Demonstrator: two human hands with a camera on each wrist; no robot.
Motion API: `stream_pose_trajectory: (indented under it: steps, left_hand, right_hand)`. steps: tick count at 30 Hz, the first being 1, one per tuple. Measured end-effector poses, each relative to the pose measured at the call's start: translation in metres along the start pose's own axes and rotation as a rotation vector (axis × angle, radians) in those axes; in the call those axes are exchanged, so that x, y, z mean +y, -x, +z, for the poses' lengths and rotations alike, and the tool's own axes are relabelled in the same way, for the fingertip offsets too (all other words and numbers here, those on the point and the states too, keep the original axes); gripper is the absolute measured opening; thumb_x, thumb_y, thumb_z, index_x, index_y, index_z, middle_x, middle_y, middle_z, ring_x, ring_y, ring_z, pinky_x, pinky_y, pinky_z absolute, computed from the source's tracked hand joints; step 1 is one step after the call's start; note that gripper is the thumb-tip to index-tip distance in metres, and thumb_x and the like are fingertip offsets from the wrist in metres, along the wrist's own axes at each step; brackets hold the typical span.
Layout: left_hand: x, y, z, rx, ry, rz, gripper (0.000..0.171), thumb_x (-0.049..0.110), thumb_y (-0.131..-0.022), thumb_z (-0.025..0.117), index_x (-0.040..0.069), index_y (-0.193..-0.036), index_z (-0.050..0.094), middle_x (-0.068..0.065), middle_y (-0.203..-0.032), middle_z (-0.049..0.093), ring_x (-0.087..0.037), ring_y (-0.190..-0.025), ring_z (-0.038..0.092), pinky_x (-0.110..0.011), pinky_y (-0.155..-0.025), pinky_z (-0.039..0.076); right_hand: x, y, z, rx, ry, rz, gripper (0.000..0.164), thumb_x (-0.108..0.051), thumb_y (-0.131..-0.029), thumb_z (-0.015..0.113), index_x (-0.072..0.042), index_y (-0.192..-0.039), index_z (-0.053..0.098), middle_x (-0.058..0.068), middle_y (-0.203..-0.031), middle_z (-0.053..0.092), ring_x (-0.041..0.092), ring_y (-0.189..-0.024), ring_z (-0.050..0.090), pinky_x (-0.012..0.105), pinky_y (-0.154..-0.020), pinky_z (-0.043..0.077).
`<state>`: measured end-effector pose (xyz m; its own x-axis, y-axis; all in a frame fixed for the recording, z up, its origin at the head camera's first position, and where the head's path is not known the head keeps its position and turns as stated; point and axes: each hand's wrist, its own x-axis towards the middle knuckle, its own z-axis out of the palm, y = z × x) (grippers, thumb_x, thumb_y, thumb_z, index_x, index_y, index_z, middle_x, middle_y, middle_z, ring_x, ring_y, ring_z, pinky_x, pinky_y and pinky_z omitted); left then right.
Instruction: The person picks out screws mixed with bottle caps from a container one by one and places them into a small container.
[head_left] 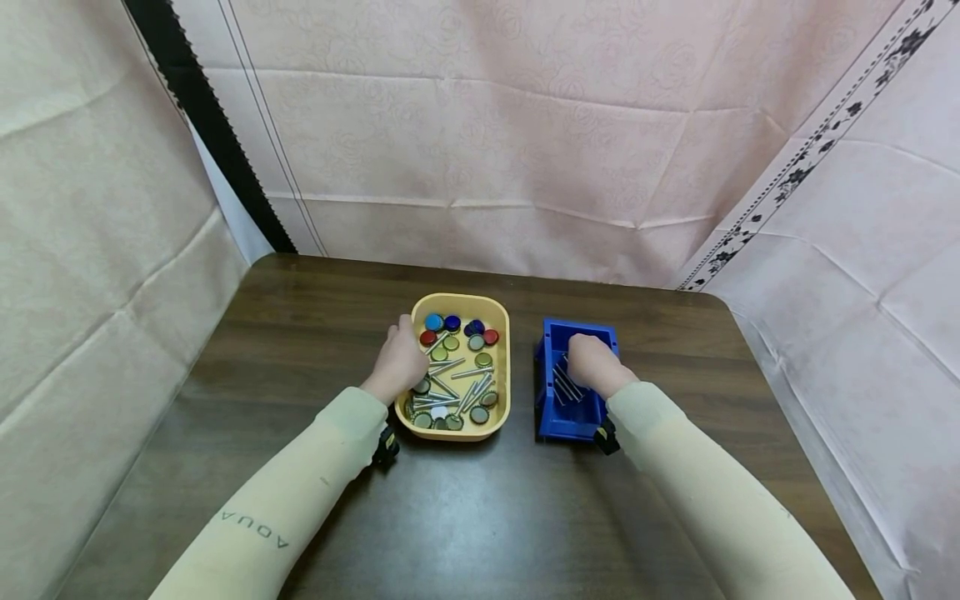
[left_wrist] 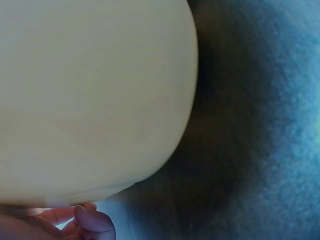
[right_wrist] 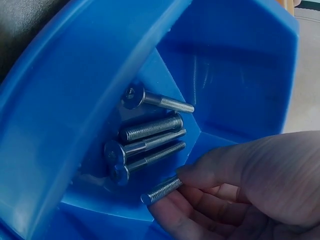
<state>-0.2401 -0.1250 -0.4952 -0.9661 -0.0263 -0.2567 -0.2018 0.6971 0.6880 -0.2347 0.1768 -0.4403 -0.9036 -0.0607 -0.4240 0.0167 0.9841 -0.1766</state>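
Observation:
My left hand (head_left: 400, 362) holds the left rim of a yellow tray (head_left: 499, 310). In the left wrist view the tray's pale outer wall hides part of that hand, and the thumb (left_wrist: 97, 224) and bent fingers show close by the edge. Colored and metal bottle caps (head_left: 483, 359) and several bolts (head_left: 472, 372) lie mixed in the tray. My right hand (head_left: 592, 365) is inside a blue bin (head_left: 573, 429). Between thumb and fingers it pinches a bolt (right_wrist: 162, 191), its threaded end sticking out. Several bolts (right_wrist: 155, 141) rest on the bin floor beside these fingers.
Both containers stand on a dark wooden table (head_left: 480, 517), the tray left of the bin with a strip of tabletop between them. Pale patterned cloth (head_left: 480, 150) hangs behind the table and at both sides.

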Motion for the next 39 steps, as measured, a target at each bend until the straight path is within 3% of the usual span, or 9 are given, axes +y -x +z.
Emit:
stream_pose_trajectory:
  steps: [8, 14, 18, 21, 26, 33, 39]
  left_hand:
    - [0.000, 0.000, 0.000, -0.007, 0.000, -0.008, 0.079, 0.001, -0.087, 0.058, 0.009, -0.151, 0.013, -0.021, -0.128, 0.037, -0.033, -0.099, 0.052, -0.045, -0.083, 0.049]
    - [-0.001, 0.000, -0.001, -0.008, 0.004, 0.004, 0.081, 0.001, -0.087, 0.057, 0.009, -0.152, 0.010, -0.022, -0.131, 0.036, -0.033, -0.100, 0.052, -0.045, -0.084, 0.048]
    - [-0.001, 0.001, -0.001, -0.003, -0.001, 0.012, 0.081, 0.001, -0.087, 0.057, 0.008, -0.152, 0.011, -0.023, -0.130, 0.036, -0.034, -0.101, 0.052, -0.046, -0.086, 0.048]
    - [0.000, 0.001, -0.001, -0.002, -0.004, 0.014, 0.081, 0.000, -0.086, 0.057, 0.008, -0.152, 0.011, -0.023, -0.130, 0.036, -0.034, -0.101, 0.051, -0.046, -0.087, 0.047]
    - [0.000, 0.002, -0.001, -0.002, 0.004, 0.010, 0.081, 0.000, -0.086, 0.057, 0.009, -0.152, 0.011, -0.022, -0.131, 0.036, -0.033, -0.100, 0.051, -0.046, -0.086, 0.047]
    - [0.000, 0.001, 0.000, 0.000, -0.002, 0.012, 0.079, 0.001, -0.087, 0.057, 0.009, -0.151, 0.013, -0.021, -0.129, 0.037, -0.033, -0.099, 0.051, -0.046, -0.086, 0.047]
    - [0.000, 0.002, -0.001, -0.007, 0.002, 0.010, 0.079, 0.000, -0.087, 0.057, 0.009, -0.151, 0.012, -0.021, -0.129, 0.037, -0.033, -0.099, 0.051, -0.045, -0.085, 0.047]
  right_hand:
    - [-0.001, 0.003, -0.003, 0.030, 0.007, -0.020, 0.022, 0.002, -0.095, 0.049, 0.005, -0.114, 0.058, 0.016, -0.093, 0.058, 0.023, -0.070, 0.057, 0.030, -0.057, 0.046]
    - [-0.003, 0.005, -0.009, 0.059, -0.001, -0.038, 0.006, -0.001, -0.093, 0.052, -0.001, -0.090, 0.057, 0.009, -0.072, 0.052, 0.019, -0.056, 0.051, 0.029, -0.050, 0.042]
    - [-0.003, 0.006, -0.014, 0.097, -0.026, -0.072, 0.011, -0.005, -0.090, 0.058, -0.004, -0.080, 0.052, 0.005, -0.066, 0.045, 0.018, -0.054, 0.044, 0.031, -0.050, 0.040]
    - [-0.004, 0.009, -0.020, 0.147, -0.035, -0.112, 0.009, -0.009, -0.088, 0.062, -0.002, -0.088, 0.056, 0.008, -0.077, 0.054, 0.021, -0.064, 0.051, 0.036, -0.060, 0.046]
    - [-0.014, 0.016, -0.033, 0.193, -0.046, -0.149, 0.024, -0.012, -0.088, 0.064, 0.002, -0.108, 0.060, 0.015, -0.099, 0.062, 0.028, -0.084, 0.058, 0.045, -0.078, 0.049]
    - [-0.033, 0.022, -0.046, 0.226, -0.047, -0.156, 0.027, -0.015, -0.090, 0.064, 0.000, -0.112, 0.061, 0.014, -0.104, 0.063, 0.027, -0.086, 0.059, 0.044, -0.080, 0.050]
    - [-0.052, 0.022, -0.051, 0.251, -0.042, -0.200, 0.024, -0.016, -0.088, 0.065, -0.002, -0.107, 0.061, 0.010, -0.096, 0.061, 0.025, -0.081, 0.057, 0.040, -0.076, 0.049]
